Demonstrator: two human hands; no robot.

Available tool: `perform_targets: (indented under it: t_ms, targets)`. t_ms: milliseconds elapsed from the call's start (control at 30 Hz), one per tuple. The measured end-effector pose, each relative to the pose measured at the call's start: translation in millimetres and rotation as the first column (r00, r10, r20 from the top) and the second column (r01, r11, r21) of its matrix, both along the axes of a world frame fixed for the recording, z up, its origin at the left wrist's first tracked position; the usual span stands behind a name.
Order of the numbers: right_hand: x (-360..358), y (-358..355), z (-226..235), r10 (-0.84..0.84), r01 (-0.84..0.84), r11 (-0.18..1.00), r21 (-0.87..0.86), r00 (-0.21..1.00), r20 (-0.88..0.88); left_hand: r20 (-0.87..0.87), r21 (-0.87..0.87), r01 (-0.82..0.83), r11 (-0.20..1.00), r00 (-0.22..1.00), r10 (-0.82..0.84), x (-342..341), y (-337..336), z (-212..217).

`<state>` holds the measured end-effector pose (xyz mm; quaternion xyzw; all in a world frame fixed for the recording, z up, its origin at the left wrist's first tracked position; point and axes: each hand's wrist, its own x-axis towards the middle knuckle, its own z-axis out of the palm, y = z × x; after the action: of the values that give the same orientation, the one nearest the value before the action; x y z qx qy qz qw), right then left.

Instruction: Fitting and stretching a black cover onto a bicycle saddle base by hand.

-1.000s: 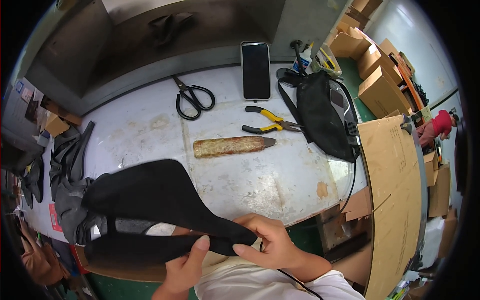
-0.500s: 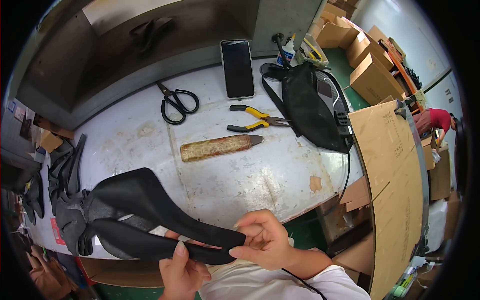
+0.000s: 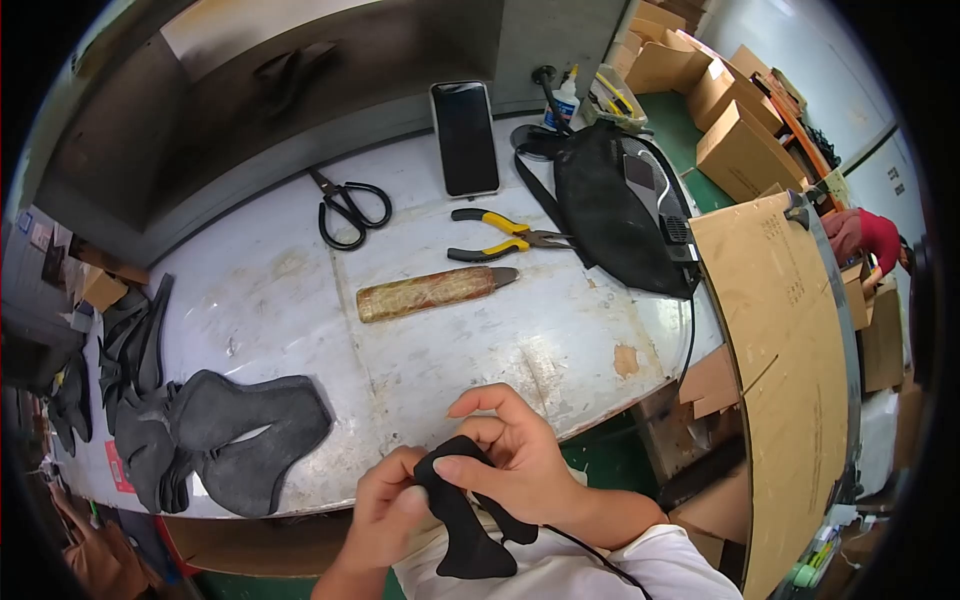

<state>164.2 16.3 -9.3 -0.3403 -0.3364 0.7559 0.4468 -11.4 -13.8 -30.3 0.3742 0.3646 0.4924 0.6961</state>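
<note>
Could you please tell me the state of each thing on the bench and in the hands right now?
Black piece: held by both hands, hanging over the bench edge.
Left hand: grip shut on it.
Right hand: grip shut on it.
Scissors: closed.
Pliers: handles apart.
Phone: screen dark.
Black bag: lying flat.

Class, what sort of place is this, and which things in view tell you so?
Probably a small workshop for cut-fabric goods: a worn workbench with scissors and pliers, stacked black cut pieces, and cardboard boxes.

small black piece (image 3: pixel 462 515), seemingly folded, hanging below the table edge.
</note>
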Motion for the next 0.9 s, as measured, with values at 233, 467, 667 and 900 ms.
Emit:
perform_targets:
  t_ms: [233, 467, 667, 900]
  targets:
    - [-3, -8, 2, -0.002, 0.001, 1.0, -0.012, 0.999, -0.047, -0.003, -0.013, -0.155, 0.988, 0.988, 0.155, 10, 2, 7]
    - [1, -8, 7, -0.019, 0.018, 0.999, -0.035, 1.0, -0.024, -0.259, 0.333, -0.088, 0.939, 0.949, 0.181, 4, 9, -9]
    - [-11, -10, -11, -0.218, 0.093, 0.895, 0.437, 0.945, 0.245, 0.059, -0.129, -0.058, 0.99, 0.996, 0.066, 12, -1, 14]
    - [11, 2, 4, 0.005, -0.177, 0.932, 0.318, 0.88, 0.475, 0.043, -0.268, -0.038, 0.963, 0.998, 0.052, 9, 6, 12]
